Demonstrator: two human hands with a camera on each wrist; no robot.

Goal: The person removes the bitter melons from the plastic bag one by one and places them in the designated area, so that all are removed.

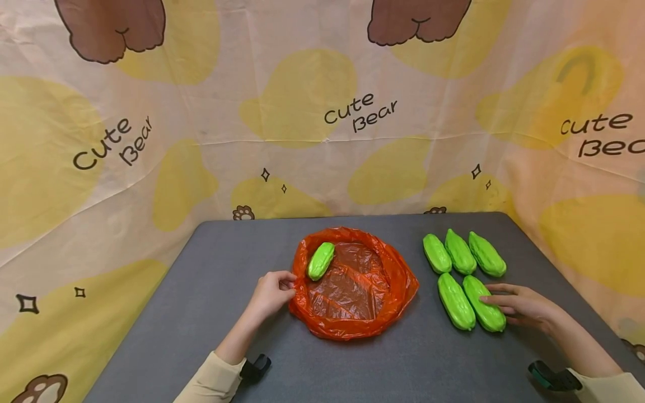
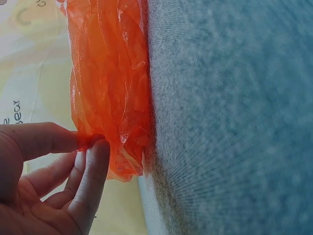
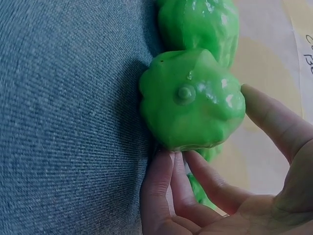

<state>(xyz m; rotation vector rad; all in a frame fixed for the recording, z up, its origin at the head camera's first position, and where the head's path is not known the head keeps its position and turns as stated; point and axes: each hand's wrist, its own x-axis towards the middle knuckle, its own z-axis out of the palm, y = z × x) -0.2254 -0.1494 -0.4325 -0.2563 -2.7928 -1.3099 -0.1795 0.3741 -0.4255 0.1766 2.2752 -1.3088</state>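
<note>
An orange-red plastic bag (image 1: 347, 330) lies on the table with its rim rolled open into a wide ring. My left hand (image 1: 272, 292) pinches the bag's left rim between thumb and fingertips, seen close in the left wrist view. Inside, against the left wall, rests one bright green, ridged gourd (image 1: 321, 261). My right hand (image 1: 526, 307) holds another green gourd (image 3: 190, 100), with fingers and thumb on opposite sides of it. That gourd lies at the near right of a group and seems to be still on the table.
Left of the held one is another green gourd (image 1: 456, 302). Behind these two, three more lie in a row, the middle gourd (image 1: 460, 252) among them. The grey table (image 1: 227, 252) meets a printed cloth backdrop (image 1: 322, 140) at its back and sides.
</note>
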